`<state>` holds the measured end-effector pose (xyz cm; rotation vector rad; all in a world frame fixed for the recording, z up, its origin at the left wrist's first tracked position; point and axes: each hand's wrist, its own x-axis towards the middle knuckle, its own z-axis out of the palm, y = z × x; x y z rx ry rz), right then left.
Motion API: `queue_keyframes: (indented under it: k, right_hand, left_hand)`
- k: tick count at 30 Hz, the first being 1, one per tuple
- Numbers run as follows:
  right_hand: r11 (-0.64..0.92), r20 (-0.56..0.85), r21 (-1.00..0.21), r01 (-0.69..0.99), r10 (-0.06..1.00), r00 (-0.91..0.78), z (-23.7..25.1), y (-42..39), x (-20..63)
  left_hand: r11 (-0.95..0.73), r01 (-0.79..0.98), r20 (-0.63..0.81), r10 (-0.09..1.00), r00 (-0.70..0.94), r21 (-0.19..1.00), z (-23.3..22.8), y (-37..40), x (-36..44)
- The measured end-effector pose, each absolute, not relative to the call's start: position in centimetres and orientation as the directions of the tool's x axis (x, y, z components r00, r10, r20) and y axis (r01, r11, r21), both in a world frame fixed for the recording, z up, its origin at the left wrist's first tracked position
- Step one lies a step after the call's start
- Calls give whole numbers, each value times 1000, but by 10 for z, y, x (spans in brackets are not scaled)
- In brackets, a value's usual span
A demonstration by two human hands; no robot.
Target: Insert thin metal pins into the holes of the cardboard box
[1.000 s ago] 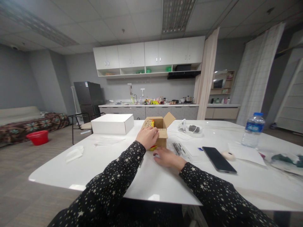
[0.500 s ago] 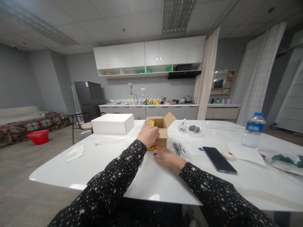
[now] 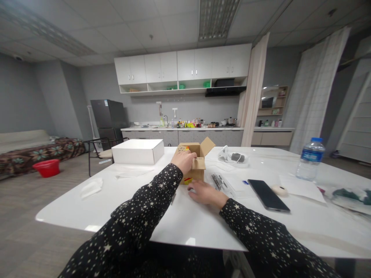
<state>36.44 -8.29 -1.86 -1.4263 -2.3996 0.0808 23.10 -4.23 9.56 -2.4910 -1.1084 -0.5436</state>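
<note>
A small cardboard box (image 3: 199, 176) with red and yellow markings stands on the white table, its top flaps raised. My left hand (image 3: 183, 160) is over the box's near left side, fingers bent together at the opening by the front flap; what they pinch, if anything, is hidden. Just in front of the box, my right hand (image 3: 206, 193) rests low on the table with its fingers curled in. A small greyish bit shows at its fingertips, too small to name. Beside that hand lies a clear packet of thin dark metal pieces (image 3: 222, 183).
A white box (image 3: 137, 151) stands to the left, with crumpled tissue (image 3: 91, 188) nearer me. On the right are a black phone (image 3: 268, 195), a round beige case (image 3: 279, 189), white paper (image 3: 303, 188) and a water bottle (image 3: 310, 160). A white cable and plug (image 3: 232, 156) lie behind.
My left hand has moved slightly forward and to the right over the box opening. My right hand and the box look nearly unmoved.
</note>
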Motion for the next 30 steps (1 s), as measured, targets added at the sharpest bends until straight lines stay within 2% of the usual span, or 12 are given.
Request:
queue_keyframes:
  k: [15, 30]
  right_hand:
    - [483, 235, -221, 847, 869, -435, -18, -84, 364]
    - [481, 247, -226, 847, 869, -428, -22, -82, 365]
  left_hand:
    - [-635, 741, 343, 661, 667, -218, 112, -37, 236]
    - [-685, 649, 262, 594, 761, -332, 114, -32, 237]
